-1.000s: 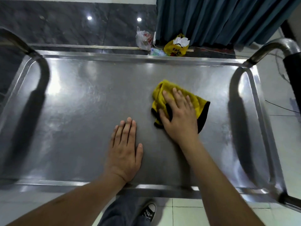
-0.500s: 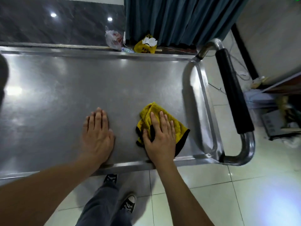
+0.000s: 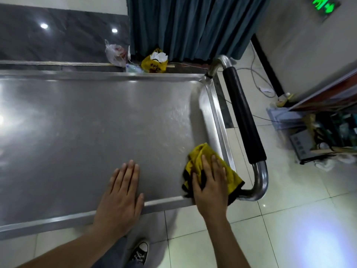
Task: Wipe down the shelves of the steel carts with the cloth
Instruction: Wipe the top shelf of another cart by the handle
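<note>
A tiled floor and a dark blue curtain point(image 3: 193, 26) frame the steel cart's top shelf point(image 3: 87, 122), which fills the view. The right hand point(image 3: 211, 182) lies flat with fingers spread, pressing the yellow cloth point(image 3: 199, 155) into the near right corner, where it touches the raised rim and spills over it toward the padded handle point(image 3: 243, 117). The left hand point(image 3: 122, 196) rests open on bare steel just beside it, at the near edge. Unwiped shelf likely stretches away to the left along the shelf's long axis, so the right hand is best placed. Lower shelves are hidden; the shelf's left end is cut off
</note>
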The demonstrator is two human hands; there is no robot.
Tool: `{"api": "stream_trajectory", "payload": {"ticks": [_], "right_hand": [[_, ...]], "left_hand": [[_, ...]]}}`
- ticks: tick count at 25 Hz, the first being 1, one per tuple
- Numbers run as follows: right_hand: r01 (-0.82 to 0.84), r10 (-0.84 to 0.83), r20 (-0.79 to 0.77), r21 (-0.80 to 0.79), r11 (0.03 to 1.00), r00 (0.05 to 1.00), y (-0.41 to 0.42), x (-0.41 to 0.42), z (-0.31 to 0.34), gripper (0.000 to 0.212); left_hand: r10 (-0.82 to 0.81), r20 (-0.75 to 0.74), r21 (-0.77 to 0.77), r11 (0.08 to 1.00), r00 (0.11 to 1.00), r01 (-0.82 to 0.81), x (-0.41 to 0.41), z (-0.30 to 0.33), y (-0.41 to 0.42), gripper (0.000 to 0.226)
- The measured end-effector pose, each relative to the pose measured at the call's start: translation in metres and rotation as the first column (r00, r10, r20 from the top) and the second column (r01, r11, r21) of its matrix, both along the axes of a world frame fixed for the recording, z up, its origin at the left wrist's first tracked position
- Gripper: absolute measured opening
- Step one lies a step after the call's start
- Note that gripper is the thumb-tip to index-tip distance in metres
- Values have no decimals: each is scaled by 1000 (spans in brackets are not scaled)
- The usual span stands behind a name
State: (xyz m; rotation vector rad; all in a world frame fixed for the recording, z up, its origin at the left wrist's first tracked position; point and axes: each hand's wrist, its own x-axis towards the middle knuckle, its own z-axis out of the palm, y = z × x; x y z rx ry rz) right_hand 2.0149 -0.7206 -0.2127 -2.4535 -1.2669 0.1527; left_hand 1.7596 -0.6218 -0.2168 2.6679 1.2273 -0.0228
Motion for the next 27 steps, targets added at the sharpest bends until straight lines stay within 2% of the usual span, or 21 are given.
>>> {"api": "stream_trajectory", "payload": {"ticks": [4, 11, 15, 19, 23, 27], "right_hand": [[15, -15, 40, 9, 1000, 999, 68, 41, 2, 64], [-69, 71, 51, -41, 997, 996, 267, 120, 6, 62], [-121, 121, 13, -35, 992, 993, 312, 137, 2, 65], [-147, 146, 14, 11, 989, 989, 267, 107, -1, 63], [-181, 182, -1, 77, 980, 983, 151, 37, 3, 63], [-262, 263, -15, 53, 964, 965, 41, -31, -1, 63]], "left_hand": [[-9, -7, 11, 1000, 1000, 9, 2, 0, -1, 79], [-3, 10, 89, 996, 1000, 2, 9, -4, 0, 85], [-1, 0, 82, 997, 1000, 1, 9, -1, 7, 87], [10, -13, 0, 1000, 1000, -10, 6, 5, 6, 88], [13, -40, -17, 1000, 999, -14, 6, 8, 5, 86], [10, -47, -12, 1000, 999, -10, 5, 8, 1, 84]]}}
